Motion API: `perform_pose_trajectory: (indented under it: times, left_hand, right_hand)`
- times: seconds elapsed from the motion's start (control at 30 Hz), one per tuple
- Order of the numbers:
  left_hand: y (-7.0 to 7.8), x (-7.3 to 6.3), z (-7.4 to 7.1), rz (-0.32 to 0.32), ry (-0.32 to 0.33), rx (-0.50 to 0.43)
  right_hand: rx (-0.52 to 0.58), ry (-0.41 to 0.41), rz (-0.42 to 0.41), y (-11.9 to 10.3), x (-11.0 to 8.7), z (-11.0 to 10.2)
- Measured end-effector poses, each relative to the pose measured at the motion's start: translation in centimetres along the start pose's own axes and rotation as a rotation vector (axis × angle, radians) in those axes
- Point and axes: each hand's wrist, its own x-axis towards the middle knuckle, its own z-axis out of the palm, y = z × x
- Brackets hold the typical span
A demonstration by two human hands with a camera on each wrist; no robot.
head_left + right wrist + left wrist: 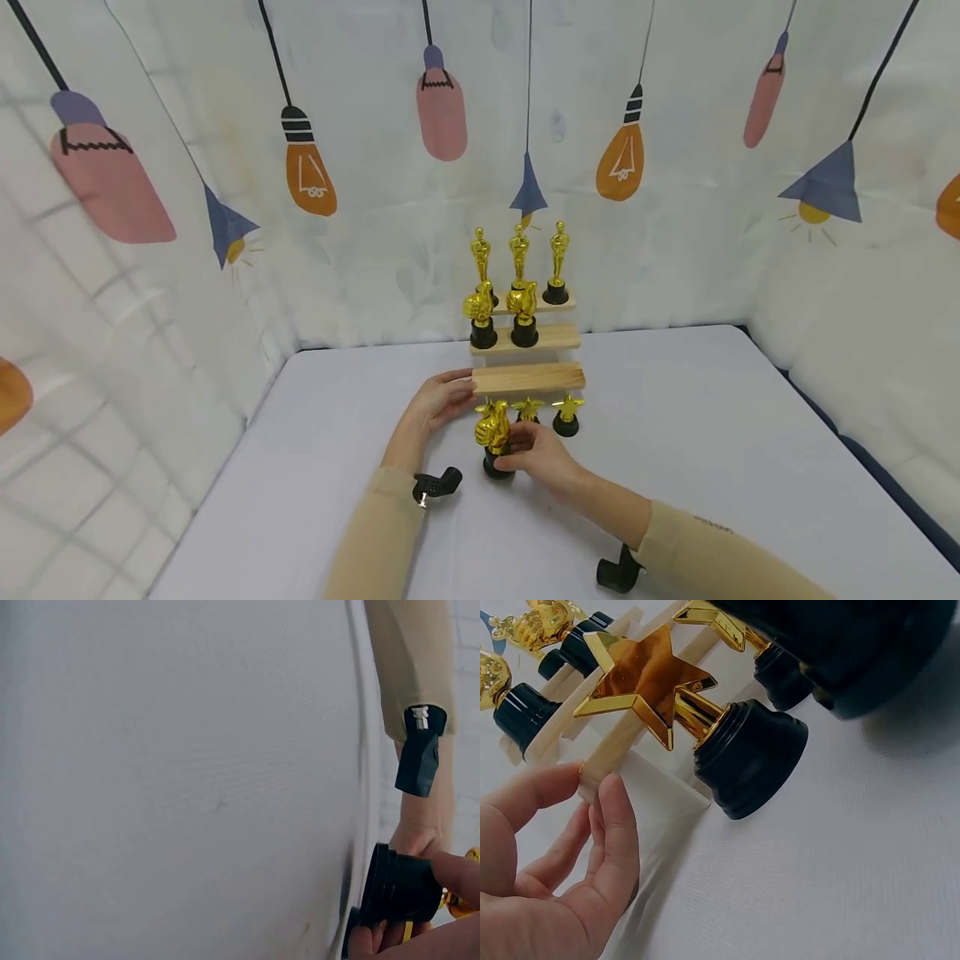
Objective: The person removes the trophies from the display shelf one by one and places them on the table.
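My right hand (546, 457) holds a gold thumbs-up trophy (492, 429) upright by its black base, just in front of the row of star trophies. In the right wrist view, fingers wrap round that black base (405, 889). My left hand (441, 402) pinches the left end of the lowest wooden shelf board (528, 378). Seen from the left wrist, thumb and forefinger meet at the board's end (604, 761), beside a gold star trophy (656, 682). Another star trophy (567, 415) stands at the right of the row.
Behind the bare lowest board, two thumbs-up trophies (524, 312) stand on the middle board (558, 337). Three gold figure trophies (558, 254) stand on the top board. The stand is on a white-covered table (690, 433), before a lamp-patterned cloth backdrop (360, 275).
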Motion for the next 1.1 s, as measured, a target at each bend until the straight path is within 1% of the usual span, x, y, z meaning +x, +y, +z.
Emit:
perform_pose_trajectory:
  times: [0.13,0.4,0.63,0.9,1.1]
  left_hand:
    - [-0.1,0.1,0.0,-0.005,0.004,0.001]
    - [-0.1,0.2,0.0,-0.003,-0.005,0.004]
    - [-0.1,0.3,0.0,-0.005,-0.010,-0.001]
    - [0.0,0.1,0.0,-0.001,-0.008,-0.007]
    - [-0.1,0.2,0.0,-0.002,-0.004,-0.011]
  right_hand:
    - [0.007,0.000,0.008,0.6,0.1,0.4]
    - [-0.005,0.030,0.023,1.2,0.1,0.7]
    - [0.001,0.044,0.031,1.0,0.0,0.8]
    - [-0.009,0.051,0.020,0.8,-0.2,1.0]
    - [0.005,0.046,0.007,0.9,-0.2,0.9]
